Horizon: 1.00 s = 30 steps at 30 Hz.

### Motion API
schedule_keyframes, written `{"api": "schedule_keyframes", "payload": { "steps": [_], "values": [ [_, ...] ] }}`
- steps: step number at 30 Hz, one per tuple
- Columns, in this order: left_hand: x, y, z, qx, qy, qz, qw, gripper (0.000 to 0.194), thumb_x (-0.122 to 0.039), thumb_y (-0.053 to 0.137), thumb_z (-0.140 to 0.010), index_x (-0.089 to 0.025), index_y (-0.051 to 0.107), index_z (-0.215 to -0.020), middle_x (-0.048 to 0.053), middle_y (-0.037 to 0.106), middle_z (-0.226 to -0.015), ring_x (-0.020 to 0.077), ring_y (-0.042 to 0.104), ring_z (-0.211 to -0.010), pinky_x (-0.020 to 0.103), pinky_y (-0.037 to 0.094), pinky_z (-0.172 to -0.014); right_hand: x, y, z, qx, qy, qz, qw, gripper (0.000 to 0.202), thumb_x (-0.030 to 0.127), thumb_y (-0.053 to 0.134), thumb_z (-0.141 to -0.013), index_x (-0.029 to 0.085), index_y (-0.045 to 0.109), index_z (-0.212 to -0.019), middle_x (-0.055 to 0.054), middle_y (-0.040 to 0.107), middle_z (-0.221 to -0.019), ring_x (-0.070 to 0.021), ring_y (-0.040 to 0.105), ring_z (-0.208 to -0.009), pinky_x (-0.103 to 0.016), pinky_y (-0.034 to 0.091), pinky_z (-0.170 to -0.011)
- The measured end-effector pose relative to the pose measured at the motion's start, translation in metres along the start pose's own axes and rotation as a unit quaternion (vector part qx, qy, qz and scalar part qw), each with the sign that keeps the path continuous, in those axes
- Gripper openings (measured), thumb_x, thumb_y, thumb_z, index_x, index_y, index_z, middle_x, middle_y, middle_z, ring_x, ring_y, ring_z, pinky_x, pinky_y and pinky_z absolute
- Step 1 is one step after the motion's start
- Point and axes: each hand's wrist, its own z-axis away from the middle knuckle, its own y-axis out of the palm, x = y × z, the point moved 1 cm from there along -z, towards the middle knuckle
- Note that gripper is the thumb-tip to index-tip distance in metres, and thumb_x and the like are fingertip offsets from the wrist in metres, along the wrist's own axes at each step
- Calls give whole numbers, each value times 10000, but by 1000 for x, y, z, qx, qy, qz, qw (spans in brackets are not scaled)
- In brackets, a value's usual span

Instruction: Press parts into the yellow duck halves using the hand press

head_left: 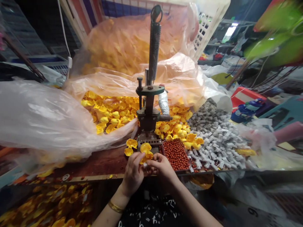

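Note:
My left hand (pixel 134 170) is closed on a yellow plastic shell (pixel 146 150) at the front of a hand press (pixel 148 118). Close beside it, my right hand (pixel 163 167) has its fingers pinched together at the shell's lower edge, around a small whitish piece (pixel 145 164) that is partly hidden. Another open yellow shell (pixel 131 145) lies just left of the press base. To the right stands a clear tray of red-brown beads (pixel 176 154). Behind the press are heaped yellow shells (pixel 115 114).
Grey-white pieces with metal pins (pixel 213 138) form a pile at the right. Plastic bags (pixel 42 116) bulge over the left side and back. The wooden table edge (pixel 94 178) runs in front, with more yellow shells (pixel 63 201) below it.

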Motion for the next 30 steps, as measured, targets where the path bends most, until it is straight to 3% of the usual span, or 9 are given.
{"api": "schedule_keyframes", "payload": {
  "steps": [8,10,12,14,16,19,22,25,30],
  "values": [
    [-1,-2,-1,28,-57,84,994,535,30,461,-781,-275,576,-1205,70,523,-1068,187,574,-1001,342,535,-849,11,-24,-4,-49,-176,208,961,413,541,678,-697,217,422,-674,45,525,-502,-118,493,-423,-230,399,-424],
    [3,-3,-1,11,-144,99,985,358,-51,540,-789,-264,684,-1037,63,508,-1053,196,568,-1002,353,525,-859,29,-43,-7,-118,-266,390,874,235,394,587,-814,200,507,-708,-16,588,-645,-153,554,-583,-264,439,-556],
    [9,-2,-1,-36,-265,153,951,185,-170,650,-752,-225,716,-916,68,523,-1068,218,568,-1039,365,515,-881,46,-59,-12,-179,-302,571,742,115,207,533,-829,185,579,-726,-77,616,-796,-198,567,-757,-302,434,-683],
    [14,1,1,-74,-389,249,884,205,-254,737,-670,-183,712,-861,78,577,-1078,233,590,-1043,373,505,-898,55,-72,-20,-188,-275,690,642,173,105,495,-806,173,620,-708,-116,615,-854,-233,549,-832,-326,416,-720],
    [16,4,1,-98,-491,349,792,305,-259,799,-578,-158,703,-849,77,654,-1013,221,634,-964,380,498,-899,57,-79,-27,-173,-254,740,598,208,85,490,-799,170,632,-674,-127,614,-848,-243,538,-838,-328,409,-713],
    [12,4,-2,-117,-581,460,661,381,-196,845,-492,-138,703,-842,67,721,-890,195,671,-850,359,504,-872,55,-79,-26,-178,-288,706,622,154,114,525,-786,179,625,-688,-102,623,-840,-230,550,-827,-316,418,-722],
    [5,1,-9,-114,-604,519,595,344,-180,842,-520,-122,721,-837,82,735,-901,196,679,-857,321,517,-840,51,-63,-15,-143,-326,570,740,73,166,546,-777,192,592,-728,-42,631,-745,-184,577,-713,-276,438,-661],
    [-3,0,-16,-97,-607,533,582,357,-203,845,-540,-111,736,-866,93,735,-933,194,680,-851,310,525,-822,42,-34,-3,-34,-355,468,809,54,168,546,-765,201,586,-750,-4,618,-695,-148,572,-641,-238,432,-593],
    [-10,3,-24,-77,-593,540,592,384,-239,844,-556,-115,742,-905,113,733,-966,263,662,-970,385,513,-884,27,-1,2,-1,-407,432,805,91,134,539,-760,201,574,-710,-20,601,-727,-154,565,-708,-247,443,-637]
  ]
}}
